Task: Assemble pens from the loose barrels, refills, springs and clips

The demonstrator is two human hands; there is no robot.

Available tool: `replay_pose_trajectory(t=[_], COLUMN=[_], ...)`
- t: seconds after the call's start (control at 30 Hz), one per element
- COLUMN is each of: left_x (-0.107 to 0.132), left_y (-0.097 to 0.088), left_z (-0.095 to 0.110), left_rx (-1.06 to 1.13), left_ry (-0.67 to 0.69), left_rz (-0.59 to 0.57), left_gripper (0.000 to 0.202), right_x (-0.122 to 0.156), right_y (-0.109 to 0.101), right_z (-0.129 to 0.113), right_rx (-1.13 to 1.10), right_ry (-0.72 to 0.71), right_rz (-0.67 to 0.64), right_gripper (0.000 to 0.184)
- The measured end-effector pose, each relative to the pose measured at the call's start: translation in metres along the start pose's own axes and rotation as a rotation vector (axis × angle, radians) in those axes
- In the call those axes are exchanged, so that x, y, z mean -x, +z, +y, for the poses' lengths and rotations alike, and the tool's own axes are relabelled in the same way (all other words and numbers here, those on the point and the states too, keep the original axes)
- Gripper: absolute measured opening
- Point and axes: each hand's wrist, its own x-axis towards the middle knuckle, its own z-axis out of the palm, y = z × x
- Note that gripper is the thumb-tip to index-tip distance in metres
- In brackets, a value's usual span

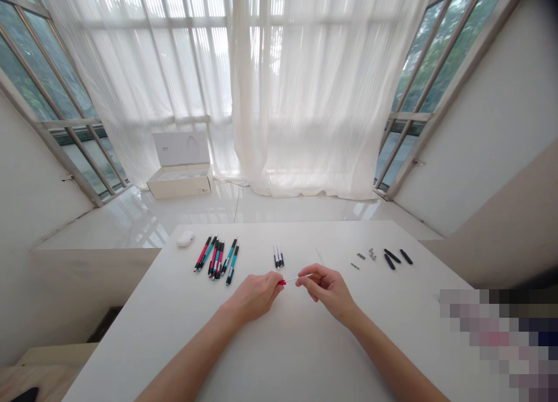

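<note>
Several slim pens with red or teal barrels and black grips (217, 258) lie grouped toward the left of the white table (279, 361), and they look whole, so that portion seems done. One piece is in hand and appears unfinished: the left hand (260, 293) has its thumb and forefinger closed on a red plastic piece (282, 282), mostly hidden by the fingers, while the right hand (326, 287) pinches the far end of a thin white rod (292, 280) between thumb and fingertips, its other fingers loosely curled. The rod spans the gap between both hands, above the table's middle; whether its tip sits inside the red piece, I cannot tell. Loose parts seem left to use: slim white pieces with black ends (278, 255), thin wire-like strands (319, 255), small grey pieces (372, 254) and black elongated grips (393, 256).
</note>
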Motion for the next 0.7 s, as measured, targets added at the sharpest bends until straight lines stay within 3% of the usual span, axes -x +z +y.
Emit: replay_pose_trajectory(t=[0.17, 0.33, 0.7], left_x=[0.0007, 0.0013, 0.0009], left_y=[0.0001, 0.0003, 0.0039], left_z=[0.0, -0.0005, -0.0019], left_rx=[0.001, -0.016, 0.016], left_ry=[0.0, 0.017, 0.023], left_rz=[-0.021, -0.038, 0.043], left_gripper=[0.019, 0.02, 0.019], right_x=[0.003, 0.0025, 0.0065], right_y=[0.0062, 0.0056, 0.0087], right_z=[0.0027, 0.0031, 0.0049], right_rx=[0.139, 0.295, 0.434], right_ry=[0.014, -0.031, -0.275], right_rz=[-0.044, -0.001, 0.069], right_gripper=[0.02, 0.02, 0.02])
